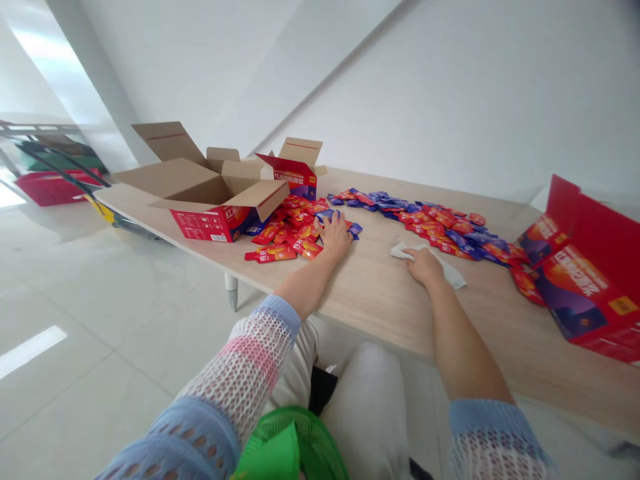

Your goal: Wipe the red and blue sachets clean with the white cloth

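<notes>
Standing open on the surface (375,293), a carton (200,225) bordered a heap of red and blue sachets (287,230). At the heap's right edge, the left hand (334,237) touched a blue sachet (327,215) with bent fingers; whether it gripped, I could not tell. The right hand (425,265), closed, pinched a white cloth (453,275) on the surface, near a sachet row (433,223) reaching a red box (580,287).

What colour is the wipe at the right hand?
The wipe is white; the head view shows it best.
</notes>
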Motion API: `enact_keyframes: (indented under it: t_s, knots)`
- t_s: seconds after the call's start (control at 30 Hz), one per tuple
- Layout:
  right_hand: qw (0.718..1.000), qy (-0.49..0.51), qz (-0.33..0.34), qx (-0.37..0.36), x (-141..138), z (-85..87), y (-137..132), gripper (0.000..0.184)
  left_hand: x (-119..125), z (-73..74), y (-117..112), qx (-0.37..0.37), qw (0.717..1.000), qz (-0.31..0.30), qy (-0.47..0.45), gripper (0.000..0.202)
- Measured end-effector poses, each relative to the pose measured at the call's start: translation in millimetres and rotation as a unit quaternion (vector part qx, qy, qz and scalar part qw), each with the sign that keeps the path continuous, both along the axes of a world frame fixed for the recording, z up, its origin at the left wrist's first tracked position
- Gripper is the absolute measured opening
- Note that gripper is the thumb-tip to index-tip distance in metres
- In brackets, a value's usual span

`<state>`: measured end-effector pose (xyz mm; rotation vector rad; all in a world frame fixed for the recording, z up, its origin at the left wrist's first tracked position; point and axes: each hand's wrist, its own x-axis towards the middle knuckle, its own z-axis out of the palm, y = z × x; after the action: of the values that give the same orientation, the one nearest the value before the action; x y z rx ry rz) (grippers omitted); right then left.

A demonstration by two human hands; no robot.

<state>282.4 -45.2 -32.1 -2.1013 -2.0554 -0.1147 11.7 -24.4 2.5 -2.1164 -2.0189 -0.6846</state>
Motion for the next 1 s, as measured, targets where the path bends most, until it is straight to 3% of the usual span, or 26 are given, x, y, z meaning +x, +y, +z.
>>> enact_keyframes:
  t_s: [0.07, 0.13, 0.33, 0.47, 0.63, 0.77, 0.9, 1.0]
  knots:
    - [1.0, 0.006, -0.007, 0.001, -3, 3.6, -4, 0.043, 1, -5.8, 2, -0.016, 0.996, -0.087, 0.012, 0.056]
    - [1.0, 0.018, -0.01, 0.005, -6, 6.1, -7, 0.042, 2, -12.9, 8, -0.047, 0.989, -0.136, 0.024, 0.046]
    - [0.999, 0.045, -0.01, 0.014, -12, 7.1, -8, 0.042, 2, -30.5, 28, 0.01, 0.999, -0.035, 0.031, 0.045]
    - [0.998, 0.046, 0.035, 0.04, -20, 7.1, -9, 0.04, -2, -33.8, 36, 0.026, 0.999, -0.04, 0.005, 0.045]
    - [0.989, 0.074, 0.1, 0.074, -33, 11.4, -13, 0.04, -3, -26.5, 41, -0.024, 0.997, -0.04, -0.069, 0.033]
    - [0.984, 0.135, 0.098, 0.062, -44, 14.1, -14, 0.044, 1, -15.6, 36, -0.004, 0.985, -0.129, -0.114, 0.03]
    - [0.987, 0.16, -0.019, 0.01, -56, 15.1, -15, 0.056, 13, -14.1, 23, 0.062, 0.958, -0.251, -0.125, 0.033]
    - [0.984, 0.15, -0.1, 0.009, -60, 13.7, -14, 0.06, 23, -22.1, 16, 0.007, 0.918, -0.38, -0.113, 0.038]
